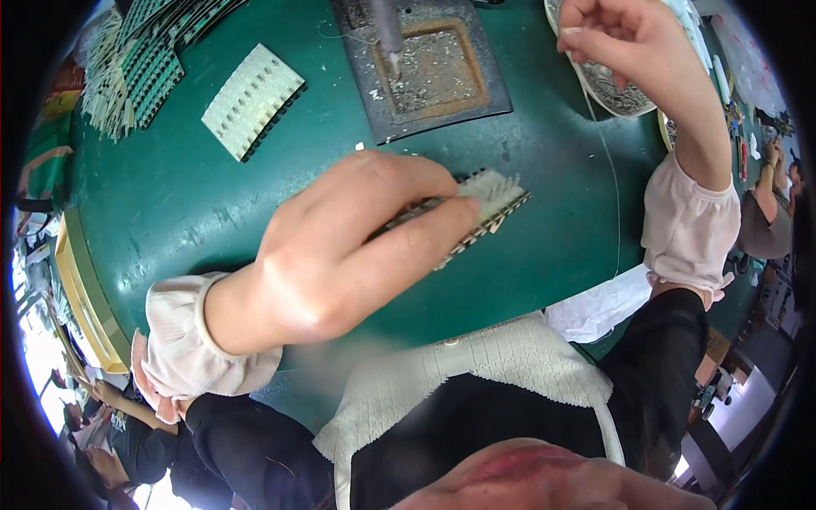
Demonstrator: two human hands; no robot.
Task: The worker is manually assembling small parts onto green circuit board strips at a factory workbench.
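My left hand (340,246) is closed around a pale circuit board panel (490,197), gripping it near the middle of the green table. Dark small parts line the panel's long edges, and thin pins stick up at its far right end; my fingers cover the rest. At the upper right, my right hand (625,42) is raised over an oval tray (586,93) of small metal pins. Its thumb and fingertips are pinched together; whatever lies between them is too small to make out.
A second pale panel (252,102) lies at the left. Behind it are stacked green boards (153,72). A soldering iron (388,34) points down over a dark stand (501,98) with solder bits. A white plastic bag (599,306) hangs by the near edge. Other people sit at both sides.
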